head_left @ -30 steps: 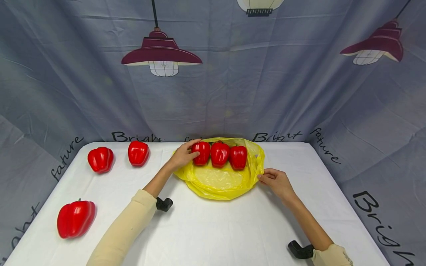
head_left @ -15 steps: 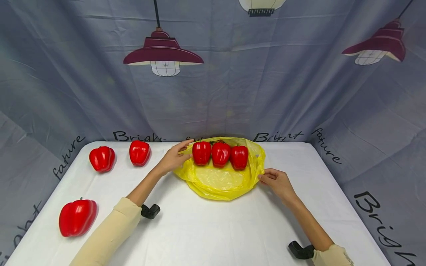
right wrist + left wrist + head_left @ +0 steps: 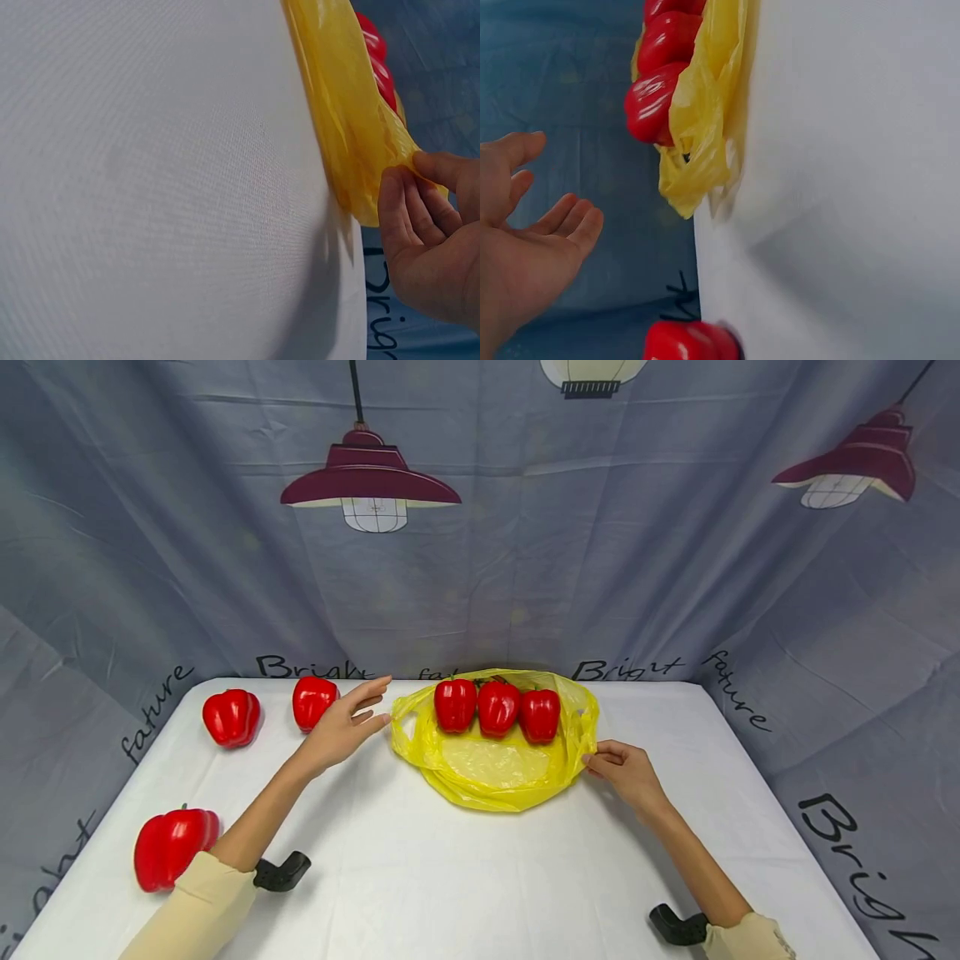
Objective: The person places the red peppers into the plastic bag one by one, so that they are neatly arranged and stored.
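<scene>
At the table's (image 3: 480, 877) far middle, the right hand (image 3: 628, 774) pinches the yellow bag (image 3: 495, 793), maybe to hold it open round three red peppers (image 3: 498, 709), while the left hand (image 3: 339, 732) is empty, fingers wide.

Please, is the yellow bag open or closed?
Open: the yellow bag has a wide mouth, showing three red peppers inside; the right hand pinches its edge.

Three peppers (image 3: 497, 709) in bag (image 3: 491, 793), others (image 3: 231, 718) farther left
</scene>
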A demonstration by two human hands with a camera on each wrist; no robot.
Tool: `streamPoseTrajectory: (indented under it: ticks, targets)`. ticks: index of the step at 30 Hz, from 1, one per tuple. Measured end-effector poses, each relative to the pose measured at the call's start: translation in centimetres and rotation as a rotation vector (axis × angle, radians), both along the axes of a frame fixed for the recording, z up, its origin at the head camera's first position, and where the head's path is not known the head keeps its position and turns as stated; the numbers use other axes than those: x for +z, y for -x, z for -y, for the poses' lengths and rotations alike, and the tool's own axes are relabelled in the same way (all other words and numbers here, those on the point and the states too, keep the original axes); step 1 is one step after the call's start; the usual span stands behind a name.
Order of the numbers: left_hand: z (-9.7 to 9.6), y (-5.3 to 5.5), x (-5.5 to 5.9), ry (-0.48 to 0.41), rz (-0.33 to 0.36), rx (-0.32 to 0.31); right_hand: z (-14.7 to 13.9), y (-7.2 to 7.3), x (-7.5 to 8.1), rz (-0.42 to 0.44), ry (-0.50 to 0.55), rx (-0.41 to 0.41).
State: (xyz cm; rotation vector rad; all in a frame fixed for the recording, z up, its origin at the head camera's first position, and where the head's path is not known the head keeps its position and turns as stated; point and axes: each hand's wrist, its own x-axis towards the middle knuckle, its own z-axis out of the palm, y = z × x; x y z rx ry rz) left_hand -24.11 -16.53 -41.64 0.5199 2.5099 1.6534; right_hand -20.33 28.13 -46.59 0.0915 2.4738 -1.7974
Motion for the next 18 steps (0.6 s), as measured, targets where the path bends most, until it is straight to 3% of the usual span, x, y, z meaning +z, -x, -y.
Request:
streamPoseTrajectory:
  ticks: [9,18]
  targets:
    - [4.8,-4.3,1.4,0.045,-0.043,0.11,0.0,-0.1,-0.3,0.0,0.001,-0.002]
    - [8.9,-9.2,1.3,0.119,-0.11,0.257,-0.3,-0.2,-0.5,-0.023,0.012,0.014]
